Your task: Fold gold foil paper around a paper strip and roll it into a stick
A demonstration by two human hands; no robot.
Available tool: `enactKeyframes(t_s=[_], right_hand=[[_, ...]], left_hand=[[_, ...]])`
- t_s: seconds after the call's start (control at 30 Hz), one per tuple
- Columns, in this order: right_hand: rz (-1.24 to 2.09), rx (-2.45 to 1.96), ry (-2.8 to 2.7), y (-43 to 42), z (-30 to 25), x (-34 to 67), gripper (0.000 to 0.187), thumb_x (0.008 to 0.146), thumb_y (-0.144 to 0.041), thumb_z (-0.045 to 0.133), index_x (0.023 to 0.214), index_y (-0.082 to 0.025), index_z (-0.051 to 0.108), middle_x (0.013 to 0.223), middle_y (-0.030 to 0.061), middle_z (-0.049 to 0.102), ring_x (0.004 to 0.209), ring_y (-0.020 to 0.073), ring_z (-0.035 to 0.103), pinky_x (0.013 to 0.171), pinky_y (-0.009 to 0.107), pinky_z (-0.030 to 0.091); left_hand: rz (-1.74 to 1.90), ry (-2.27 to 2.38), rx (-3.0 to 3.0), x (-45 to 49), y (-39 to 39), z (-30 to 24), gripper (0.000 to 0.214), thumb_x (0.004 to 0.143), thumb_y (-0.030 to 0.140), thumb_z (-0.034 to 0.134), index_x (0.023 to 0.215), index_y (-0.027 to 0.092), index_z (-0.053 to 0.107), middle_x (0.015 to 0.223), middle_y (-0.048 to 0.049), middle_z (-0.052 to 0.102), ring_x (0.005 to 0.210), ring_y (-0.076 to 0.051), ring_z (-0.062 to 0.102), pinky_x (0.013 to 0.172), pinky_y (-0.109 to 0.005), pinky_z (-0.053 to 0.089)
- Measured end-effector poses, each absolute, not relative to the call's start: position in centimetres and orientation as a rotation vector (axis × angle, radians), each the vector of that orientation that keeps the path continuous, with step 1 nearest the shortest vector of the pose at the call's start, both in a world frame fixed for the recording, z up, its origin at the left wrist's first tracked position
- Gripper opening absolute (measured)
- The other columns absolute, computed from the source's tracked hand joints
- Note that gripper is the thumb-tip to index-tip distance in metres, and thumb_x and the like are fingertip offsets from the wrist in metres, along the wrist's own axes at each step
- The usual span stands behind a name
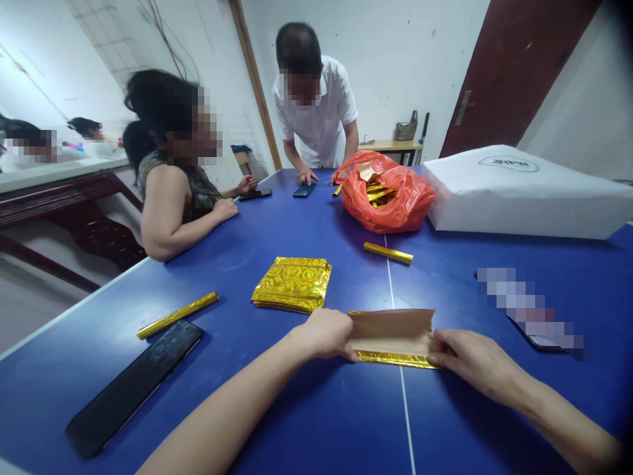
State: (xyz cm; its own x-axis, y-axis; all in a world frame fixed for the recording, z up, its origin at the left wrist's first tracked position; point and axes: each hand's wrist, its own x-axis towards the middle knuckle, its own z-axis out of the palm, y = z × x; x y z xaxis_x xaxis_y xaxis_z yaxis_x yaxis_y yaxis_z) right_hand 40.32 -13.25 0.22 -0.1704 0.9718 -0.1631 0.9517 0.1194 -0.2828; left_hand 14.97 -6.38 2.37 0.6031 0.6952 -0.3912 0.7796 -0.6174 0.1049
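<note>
Between my two hands is a sheet of gold foil paper [390,332], its plain tan side facing up and its near edge folded over into a narrow gold strip. My left hand [329,333] pinches the sheet's left end, and my right hand [462,359] grips the right end at the folded edge. Just beyond my left hand lies a stack of embossed gold foil sheets [293,284]. A rolled gold tube [388,253] rests farther out near the white line, and another gold roll [178,315] lies at the left.
A black phone [136,386] lies at the left and another phone [539,333] at the right. A red plastic bag [386,198] holding gold rolls stands beside a large white box [524,198]. Two people sit or lean at the blue table's [237,244] far side, near phones.
</note>
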Motion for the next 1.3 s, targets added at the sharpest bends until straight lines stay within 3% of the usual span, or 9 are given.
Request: enactKeyframes(t_s=[0.17,0.3,0.4,0.53,0.63,0.8,0.97,1.1,1.3], right_hand=[[0.123,-2.054,-2.314,-13.7,0.4,40.0,0.021,0.081,-0.031,0.049,0.062,-0.023,0.053,0.056,-0.0012,0.06,0.051,0.0159,0.055,0.047,0.026,0.031],[-0.22,-1.602,-2.261,-15.5,0.3,37.5,0.028,0.088,-0.026,0.038,0.068,-0.02,0.057,0.065,0.0037,0.062,0.06,0.0159,0.057,0.057,0.029,0.041],[-0.155,-1.101,-2.422,-17.1,-0.4,35.0,0.025,0.086,-0.012,0.039,0.091,-0.018,0.062,0.091,0.0071,0.067,0.082,0.017,0.061,0.076,0.033,0.045],[-0.142,-1.009,-2.605,-18.1,-1.8,33.4,0.039,0.08,-0.016,0.049,0.118,-0.011,0.052,0.125,0.0141,0.052,0.117,0.0245,0.045,0.095,0.044,0.039],[-0.145,-1.067,-2.681,-17.8,-2.6,33.7,0.047,0.078,-0.026,0.056,0.121,-0.008,0.051,0.127,0.0183,0.048,0.118,0.0279,0.044,0.094,0.047,0.04],[-0.116,-1.147,-2.71,-17.3,-2.9,34.6,0.051,0.077,-0.034,0.059,0.12,-0.01,0.052,0.127,0.0168,0.049,0.115,0.0289,0.047,0.094,0.049,0.04],[-0.114,-1.378,-2.624,-16.8,-2.9,35.9,0.05,0.076,-0.029,0.058,0.121,-0.007,0.051,0.124,0.0191,0.05,0.111,0.0283,0.051,0.089,0.044,0.046],[-0.258,-1.458,-2.675,-16.1,-2.3,37.2,0.037,0.079,-0.023,0.048,0.114,-0.013,0.057,0.119,0.0152,0.057,0.107,0.0291,0.054,0.082,0.048,0.049],[-0.467,-1.45,-2.762,-16.0,-1.4,37.2,0.047,0.063,0.002,0.041,0.102,-0.014,0.062,0.109,0.0118,0.062,0.089,0.0247,0.06,0.07,0.037,0.051]], left_hand=[[-0.455,1.197,2.571,15.0,-6.3,2.2,0.037,0.063,0.05,0.067,0.075,0.015,0.067,0.072,-0.0103,0.065,0.072,-0.025,0.062,0.057,-0.028,0.042],[-0.467,1.194,2.571,15.0,-6.3,2.3,0.038,0.063,0.051,0.066,0.076,0.015,0.066,0.075,-0.0108,0.066,0.074,-0.026,0.062,0.058,-0.028,0.042],[-0.472,1.2,2.567,15.0,-6.3,2.4,0.039,0.064,0.052,0.065,0.077,0.015,0.066,0.076,-0.0118,0.066,0.075,-0.027,0.062,0.059,-0.029,0.043],[-0.453,1.195,2.575,14.9,-6.3,2.3,0.038,0.064,0.051,0.065,0.075,0.015,0.066,0.075,-0.0109,0.066,0.076,-0.026,0.062,0.06,-0.028,0.043],[-0.45,1.197,2.574,15.0,-6.3,2.2,0.037,0.064,0.051,0.066,0.075,0.015,0.066,0.075,-0.0104,0.066,0.076,-0.025,0.062,0.06,-0.028,0.043],[-0.474,1.218,2.572,15.1,-6.4,2.3,0.038,0.063,0.051,0.067,0.074,0.015,0.066,0.075,-0.0111,0.066,0.074,-0.025,0.062,0.058,-0.028,0.042],[-0.462,1.228,2.561,15.1,-6.5,2.2,0.037,0.062,0.051,0.068,0.073,0.016,0.065,0.078,-0.0106,0.066,0.075,-0.025,0.062,0.059,-0.027,0.041],[-0.463,1.233,2.546,15.0,-6.4,2.1,0.038,0.061,0.052,0.068,0.072,0.015,0.064,0.076,-0.0102,0.066,0.075,-0.025,0.062,0.059,-0.028,0.041],[-0.403,1.325,2.562,14.6,-5.8,2.3,0.035,0.066,0.049,0.066,0.078,0.016,0.064,0.079,-0.0103,0.065,0.076,-0.025,0.061,0.061,-0.029,0.042]])
